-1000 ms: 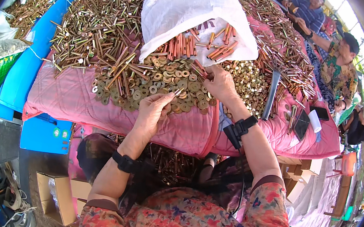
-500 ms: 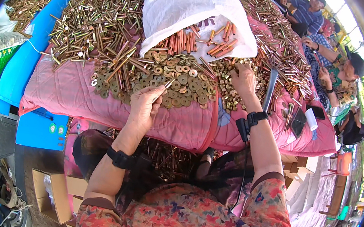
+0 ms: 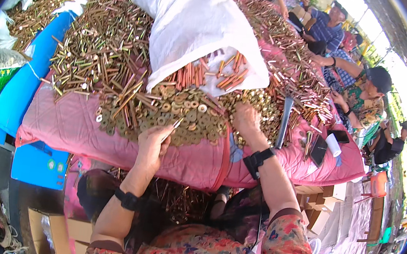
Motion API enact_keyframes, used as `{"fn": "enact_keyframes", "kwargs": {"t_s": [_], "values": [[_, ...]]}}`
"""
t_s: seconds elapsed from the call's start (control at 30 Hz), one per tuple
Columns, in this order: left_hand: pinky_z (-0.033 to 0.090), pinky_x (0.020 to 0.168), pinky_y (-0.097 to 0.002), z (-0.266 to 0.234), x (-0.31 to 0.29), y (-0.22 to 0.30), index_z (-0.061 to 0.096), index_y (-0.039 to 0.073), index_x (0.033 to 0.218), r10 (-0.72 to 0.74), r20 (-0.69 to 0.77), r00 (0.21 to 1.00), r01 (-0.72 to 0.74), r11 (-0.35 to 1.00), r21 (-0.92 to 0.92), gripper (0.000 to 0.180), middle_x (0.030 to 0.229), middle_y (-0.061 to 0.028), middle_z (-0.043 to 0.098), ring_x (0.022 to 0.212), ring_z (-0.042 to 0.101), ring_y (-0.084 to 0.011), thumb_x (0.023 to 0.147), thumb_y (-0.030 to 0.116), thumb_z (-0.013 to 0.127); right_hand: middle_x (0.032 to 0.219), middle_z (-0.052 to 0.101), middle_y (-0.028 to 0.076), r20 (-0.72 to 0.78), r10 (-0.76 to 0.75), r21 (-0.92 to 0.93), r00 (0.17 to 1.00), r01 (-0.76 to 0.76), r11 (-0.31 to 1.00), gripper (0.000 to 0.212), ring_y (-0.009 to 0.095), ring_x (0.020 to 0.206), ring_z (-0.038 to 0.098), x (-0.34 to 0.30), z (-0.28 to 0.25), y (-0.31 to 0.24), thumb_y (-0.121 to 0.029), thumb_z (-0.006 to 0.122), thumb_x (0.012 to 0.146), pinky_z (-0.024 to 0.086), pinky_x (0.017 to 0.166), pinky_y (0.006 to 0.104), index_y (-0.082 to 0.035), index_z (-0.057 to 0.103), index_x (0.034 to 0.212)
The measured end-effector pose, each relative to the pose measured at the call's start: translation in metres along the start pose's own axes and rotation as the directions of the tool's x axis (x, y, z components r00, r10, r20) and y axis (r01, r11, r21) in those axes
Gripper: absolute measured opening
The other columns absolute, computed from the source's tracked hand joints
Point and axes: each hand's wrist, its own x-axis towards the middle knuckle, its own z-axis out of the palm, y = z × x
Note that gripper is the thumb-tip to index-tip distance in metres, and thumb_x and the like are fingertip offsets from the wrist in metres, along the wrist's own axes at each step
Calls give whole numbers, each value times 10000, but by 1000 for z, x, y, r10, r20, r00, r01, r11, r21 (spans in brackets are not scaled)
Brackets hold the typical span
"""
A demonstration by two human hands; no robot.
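My left hand (image 3: 151, 146) is closed round a slim metal bolt (image 3: 177, 123), whose bright tip sticks out past the thumb toward the pile. Just beyond it spreads a heap of flat brass-coloured washers (image 3: 199, 121). My right hand (image 3: 247, 119) reaches down into a heap of small yellowish nuts (image 3: 272, 105) beside the washers. Its fingertips are bent into the pile, and whether they grip a nut is hidden. Long loose bolts (image 3: 108, 41) lie thickly past my left hand. Copper-coloured tubes (image 3: 188, 75) lie in the mouth of a white sack (image 3: 200, 21).
Pink quilted cloth (image 3: 63, 121) covers the work surface. A long flat metal bar (image 3: 284, 121) lies right of the nuts, with a dark phone-like slab (image 3: 318, 150) and a white roll (image 3: 333, 145) farther right. Several people (image 3: 367, 95) sit at the right. Cardboard boxes (image 3: 53, 230) stand below left.
The view has shifted, so the whole table sits lower and slightly left. My left hand keeps the bolt near the washers; my right hand stays in the nuts.
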Motion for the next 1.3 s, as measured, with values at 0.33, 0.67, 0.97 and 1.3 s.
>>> {"fn": "enact_keyframes", "kwargs": {"t_s": [0.33,0.67,0.97,1.3], "values": [[247,360,-148,2,-9,1,623,33,742,4,31,1000,-1,997,-74,125,568,18,522,422,407,-29,790,135,678,917,568,184,-12,-72,21,997,72,997,232,347,910,571,-18,-2,-10,-65,644,661,479,778,433,-12,553,867],[260,358,-145,4,-8,0,625,35,719,-7,-13,1000,6,998,-58,139,562,17,523,419,411,-27,780,138,695,878,575,152,-117,-123,-57,986,117,992,129,306,849,597,-11,15,-6,-53,589,703,504,716,409,-26,597,829],[251,363,-151,1,-9,-2,628,34,727,3,-2,1000,-3,1000,-31,141,562,20,520,431,412,-26,779,147,693,888,616,175,35,7,-49,999,-6,999,213,308,846,624,-9,2,-19,-93,628,693,517,706,384,-9,583,883],[251,390,-167,9,-6,2,643,17,762,42,80,996,-38,998,-50,89,583,5,544,454,433,-34,761,98,679,726,623,72,-24,21,924,999,14,382,142,113,640,587,-9,-30,-45,-40,576,818,474,601,238,9,576,951]]}}
